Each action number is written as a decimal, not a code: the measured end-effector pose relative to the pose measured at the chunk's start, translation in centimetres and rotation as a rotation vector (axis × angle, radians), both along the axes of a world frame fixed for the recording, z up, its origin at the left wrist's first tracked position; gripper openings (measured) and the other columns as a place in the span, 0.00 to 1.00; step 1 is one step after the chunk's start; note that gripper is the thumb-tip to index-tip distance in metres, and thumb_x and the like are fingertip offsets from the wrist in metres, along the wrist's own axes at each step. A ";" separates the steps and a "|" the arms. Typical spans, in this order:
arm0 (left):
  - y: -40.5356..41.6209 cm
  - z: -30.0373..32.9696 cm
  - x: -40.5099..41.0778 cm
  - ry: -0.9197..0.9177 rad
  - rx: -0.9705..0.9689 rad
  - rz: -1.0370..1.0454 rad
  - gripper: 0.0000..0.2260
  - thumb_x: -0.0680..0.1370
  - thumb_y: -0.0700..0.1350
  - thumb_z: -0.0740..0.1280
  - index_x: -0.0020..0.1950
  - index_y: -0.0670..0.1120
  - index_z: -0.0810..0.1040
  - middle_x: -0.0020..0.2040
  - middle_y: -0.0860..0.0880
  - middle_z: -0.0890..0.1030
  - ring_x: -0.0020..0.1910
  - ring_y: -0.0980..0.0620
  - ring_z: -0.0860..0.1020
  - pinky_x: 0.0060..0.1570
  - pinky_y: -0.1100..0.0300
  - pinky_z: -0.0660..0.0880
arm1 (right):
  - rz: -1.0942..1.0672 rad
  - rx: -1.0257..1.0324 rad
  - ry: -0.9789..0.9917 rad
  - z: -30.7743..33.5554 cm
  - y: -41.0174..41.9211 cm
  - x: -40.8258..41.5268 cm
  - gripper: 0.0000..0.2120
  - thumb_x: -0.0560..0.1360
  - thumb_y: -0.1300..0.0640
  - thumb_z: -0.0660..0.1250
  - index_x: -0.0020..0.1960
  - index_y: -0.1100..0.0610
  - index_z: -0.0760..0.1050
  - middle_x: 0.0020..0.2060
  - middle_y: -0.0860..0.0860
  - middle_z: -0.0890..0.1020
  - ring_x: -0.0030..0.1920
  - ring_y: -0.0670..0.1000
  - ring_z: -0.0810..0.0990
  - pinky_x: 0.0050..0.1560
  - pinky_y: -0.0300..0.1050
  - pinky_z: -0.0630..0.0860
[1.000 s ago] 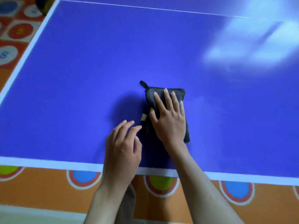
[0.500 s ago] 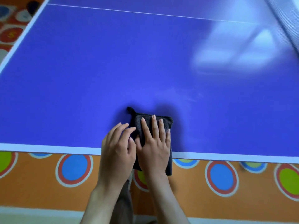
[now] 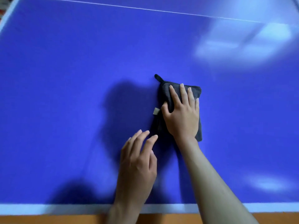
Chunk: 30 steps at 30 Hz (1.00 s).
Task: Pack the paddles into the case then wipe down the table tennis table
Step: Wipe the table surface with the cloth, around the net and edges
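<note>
Table: blue table tennis table (image 3: 68, 81) fills nearly the whole view; white edge stripe runs along the near side, thin white line crosses the far part.
Cloth: dark grey folded cloth (image 3: 166, 97) lies flat on the blue top, right of centre, well in from the near edge. Small loop sticks out at its far-left corner; pale tag shows on its left side.
R hand: right hand (image 3: 182, 117) lies palm-down on the cloth, fingers straight & slightly spread, pressing it onto the table; thumb sits at the cloth's left side, near the tag. Fingertips stop just short of the cloth's far edge. No pinch, flat press only.
L hand: left hand (image 3: 137, 165) is just near-left of the cloth, fingers relaxed & a bit fanned, holding nothing. Fingertips close to the cloth's near-left corner; can't tell if they touch table or cloth.
Light: pale window glare on the far-right of the top, smaller patch near-right.
Shadow: dark shadow on the table left of the hands.
Floor: strip of orange floor (image 3: 48, 219) below the near edge.
</note>
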<state>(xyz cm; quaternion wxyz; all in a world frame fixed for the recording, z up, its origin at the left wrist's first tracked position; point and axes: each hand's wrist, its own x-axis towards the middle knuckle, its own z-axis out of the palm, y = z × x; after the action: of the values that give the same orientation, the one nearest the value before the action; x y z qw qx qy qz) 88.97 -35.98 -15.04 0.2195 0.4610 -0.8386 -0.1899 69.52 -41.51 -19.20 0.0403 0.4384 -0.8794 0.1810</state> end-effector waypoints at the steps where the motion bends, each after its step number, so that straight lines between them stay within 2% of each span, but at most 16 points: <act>1: -0.7 -0.2 -0.2 0.000 0.003 -0.005 0.19 0.77 0.37 0.64 0.67 0.47 0.80 0.68 0.48 0.79 0.72 0.46 0.74 0.69 0.46 0.72 | 0.003 0.009 0.000 0.0 -1.1 -0.8 0.29 0.78 0.42 0.60 0.79 0.42 0.69 0.81 0.49 0.66 0.82 0.54 0.60 0.82 0.60 0.55; 6: -2.8 -0.4 -0.7 -0.004 0.001 -0.019 0.18 0.78 0.36 0.64 0.66 0.46 0.81 0.68 0.47 0.79 0.72 0.46 0.74 0.67 0.43 0.74 | 0.053 0.025 0.002 0.2 -4.5 -4.2 0.29 0.79 0.41 0.56 0.80 0.41 0.67 0.82 0.49 0.65 0.82 0.53 0.59 0.82 0.58 0.54; 14: -0.3 -1.3 -0.5 0.001 -0.064 -0.032 0.18 0.79 0.36 0.64 0.67 0.46 0.80 0.68 0.47 0.79 0.73 0.45 0.73 0.68 0.42 0.73 | 0.119 -0.010 -0.012 -0.1 -3.8 -4.8 0.28 0.80 0.39 0.56 0.79 0.42 0.69 0.81 0.49 0.67 0.82 0.54 0.60 0.82 0.57 0.55; 21: 4.3 -1.7 0.8 -0.021 -0.138 -0.018 0.14 0.84 0.41 0.62 0.67 0.46 0.81 0.69 0.45 0.78 0.74 0.44 0.72 0.73 0.41 0.67 | 0.127 -0.062 0.031 -0.6 5.7 -2.1 0.26 0.81 0.42 0.60 0.78 0.45 0.71 0.79 0.51 0.69 0.81 0.56 0.64 0.80 0.59 0.59; 26: 6.0 -2.6 1.6 -0.028 -0.166 0.019 0.14 0.84 0.41 0.61 0.68 0.43 0.80 0.70 0.45 0.78 0.75 0.43 0.72 0.74 0.39 0.65 | 0.110 -0.016 0.013 -0.1 12.5 0.1 0.27 0.81 0.42 0.60 0.79 0.44 0.69 0.81 0.51 0.67 0.82 0.55 0.62 0.81 0.59 0.59; 30: 6.4 -2.8 1.7 -0.011 -0.164 0.034 0.14 0.85 0.42 0.59 0.68 0.42 0.78 0.72 0.45 0.77 0.77 0.44 0.69 0.78 0.42 0.60 | 0.096 0.020 0.001 0.1 17.4 1.9 0.28 0.81 0.42 0.60 0.80 0.43 0.67 0.82 0.50 0.65 0.83 0.54 0.60 0.81 0.59 0.58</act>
<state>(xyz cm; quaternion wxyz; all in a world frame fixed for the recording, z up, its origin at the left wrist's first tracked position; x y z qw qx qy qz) 90.72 -29.61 -17.82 0.2551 0.4565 -0.8447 -0.1142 71.46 -24.14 -19.12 0.0278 0.4805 -0.8592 0.1736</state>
